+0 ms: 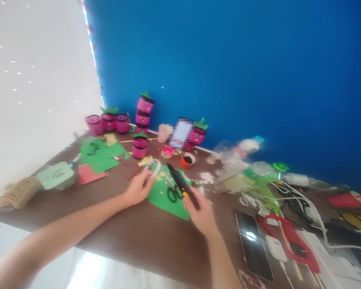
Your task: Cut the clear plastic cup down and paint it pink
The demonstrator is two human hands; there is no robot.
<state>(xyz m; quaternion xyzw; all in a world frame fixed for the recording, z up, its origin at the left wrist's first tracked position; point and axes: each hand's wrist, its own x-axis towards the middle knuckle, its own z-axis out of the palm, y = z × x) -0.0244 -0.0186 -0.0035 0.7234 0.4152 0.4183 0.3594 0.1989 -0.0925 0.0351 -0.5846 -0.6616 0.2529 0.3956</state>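
My left hand (140, 188) is closed on a pale curved strip (157, 167), which arches up from the fingers. In my right hand (201, 212) is a black utility knife (182, 182) with a yellow part, its tip pointing up and left toward the strip. Knife and strip are apart. Below the hands lies a sheet of green paper (171, 208), bearing black-handled scissors (173, 193) and small yellow scraps. Just beyond stand a pink cup with a face (140, 148), a small pot of pink paint (167, 151) and an orange-red cup with dark contents (187, 160).
Several pink cups (94, 124) line the blue wall, some stacked. Green paper pieces (104, 158), a red sheet (90, 174) and a pale green-lidded container (55, 175) lie left. Right are plastic bottles (260, 170), white cables (307, 200) and a phone (254, 245).
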